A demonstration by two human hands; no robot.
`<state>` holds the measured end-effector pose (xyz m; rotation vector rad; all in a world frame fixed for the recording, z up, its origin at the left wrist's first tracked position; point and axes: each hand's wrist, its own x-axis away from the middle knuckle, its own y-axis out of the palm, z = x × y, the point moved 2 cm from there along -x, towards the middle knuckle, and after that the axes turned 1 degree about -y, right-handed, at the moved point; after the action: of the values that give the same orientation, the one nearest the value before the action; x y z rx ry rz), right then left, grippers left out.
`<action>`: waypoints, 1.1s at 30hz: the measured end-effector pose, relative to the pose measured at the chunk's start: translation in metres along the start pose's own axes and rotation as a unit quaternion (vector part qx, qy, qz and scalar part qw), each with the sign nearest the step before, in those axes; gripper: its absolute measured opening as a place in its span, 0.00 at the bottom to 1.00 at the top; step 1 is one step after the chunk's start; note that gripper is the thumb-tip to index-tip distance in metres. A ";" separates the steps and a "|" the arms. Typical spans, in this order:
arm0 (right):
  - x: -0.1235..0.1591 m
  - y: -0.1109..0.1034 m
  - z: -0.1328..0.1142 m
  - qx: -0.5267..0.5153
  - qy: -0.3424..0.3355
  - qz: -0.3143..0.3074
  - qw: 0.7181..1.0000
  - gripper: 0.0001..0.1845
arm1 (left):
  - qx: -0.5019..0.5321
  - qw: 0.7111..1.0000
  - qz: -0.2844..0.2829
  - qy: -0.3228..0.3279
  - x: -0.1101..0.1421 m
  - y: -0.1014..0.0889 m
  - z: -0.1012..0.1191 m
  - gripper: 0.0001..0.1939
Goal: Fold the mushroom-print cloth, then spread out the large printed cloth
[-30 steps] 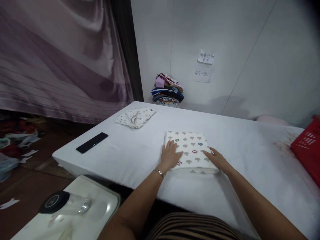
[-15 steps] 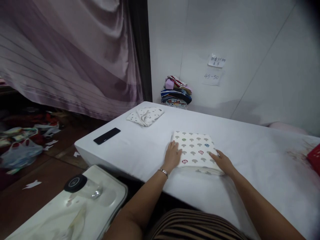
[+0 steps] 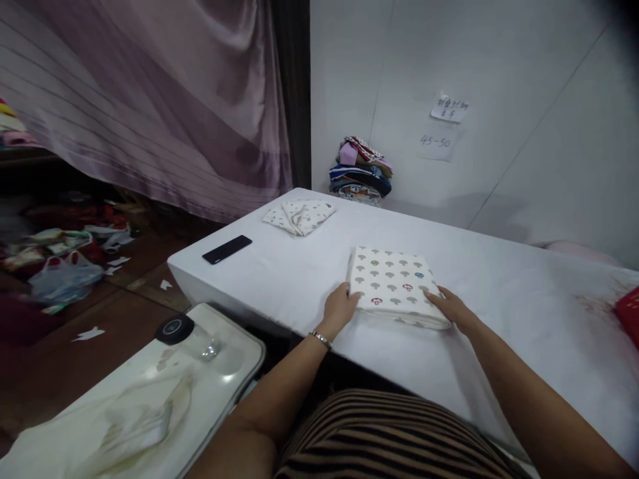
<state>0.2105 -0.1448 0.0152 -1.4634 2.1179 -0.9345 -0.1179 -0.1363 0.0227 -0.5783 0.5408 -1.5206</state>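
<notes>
A folded white cloth [image 3: 392, 283] with grey, red, blue and green mushroom prints lies flat in front of me. My left hand [image 3: 341, 307] grips its near left edge, thumb on top and the other fingers out of sight at the side or underneath. At the near right corner, my right hand [image 3: 453, 309] pinches the edge in the same way, its thumb over the print. Both hands stay low at the surface of the white-covered table [image 3: 289, 279].
Farther left on the table are another folded patterned cloth [image 3: 299, 216] and a black phone [image 3: 227, 249]. A stack of folded fabrics [image 3: 360, 171] stands by the wall. To my lower left, a white stool-like surface [image 3: 234, 362] carries a black-lidded clear jar [image 3: 176, 328].
My left hand has gone from resting on top of the mushroom-print cloth to gripping its left edge. My right hand keeps its hold. The view has shifted slightly.
</notes>
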 end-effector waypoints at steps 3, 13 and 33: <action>-0.001 -0.012 0.008 -0.074 0.043 -0.028 0.996 0.38 | 0.041 0.999 -0.028 -0.009 0.006 0.010 0.007 0.19; 0.018 -0.041 0.022 0.097 -0.014 0.094 0.991 0.28 | 0.081 0.994 -0.066 0.037 0.030 0.030 0.011 0.11; 0.093 0.053 -0.046 0.121 -0.542 0.025 0.831 0.16 | 0.060 0.977 -0.062 0.194 0.054 0.033 0.016 0.03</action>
<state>0.1107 -0.2051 0.0137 -1.3032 1.1221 -0.1844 -0.0832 -0.1908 0.0147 -0.2221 0.7137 -1.7847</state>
